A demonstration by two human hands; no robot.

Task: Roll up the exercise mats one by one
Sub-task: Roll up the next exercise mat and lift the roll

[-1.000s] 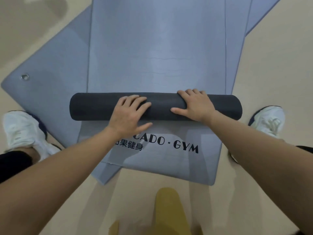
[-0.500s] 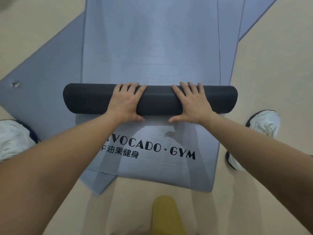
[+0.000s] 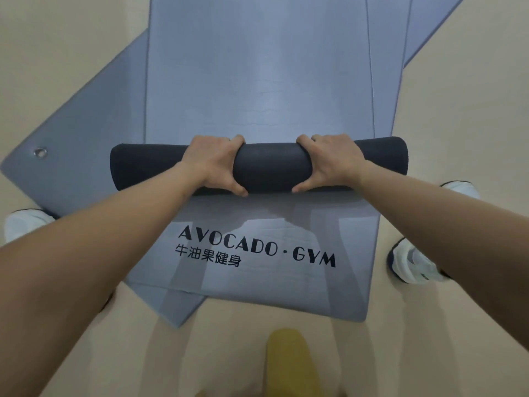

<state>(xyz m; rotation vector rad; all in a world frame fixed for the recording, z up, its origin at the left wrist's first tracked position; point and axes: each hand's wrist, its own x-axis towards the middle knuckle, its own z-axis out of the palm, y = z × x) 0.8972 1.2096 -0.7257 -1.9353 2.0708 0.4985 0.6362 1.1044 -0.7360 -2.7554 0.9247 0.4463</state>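
Firmly, the left grip (image 3: 213,164) and right grip (image 3: 332,163) each curl round the middle of the dark charcoal foam roll (image 3: 269,167), thumbs near, fingers over the far side. Even pressure from both should keep its ends square as it rolls farther along the smooth blue-grey flat mat (image 3: 257,67), atop the printed mat (image 3: 257,282) on the beige floor (image 3: 472,81).

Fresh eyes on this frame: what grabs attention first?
The dark roll lies crosswise mid-frame, with the left hand and right hand wrapped round it either side of its middle. Next comes the black AVOCADO · GYM lettering on the flat blue-grey mat just nearer the camera, which overlaps other mats fanned over the beige floor.
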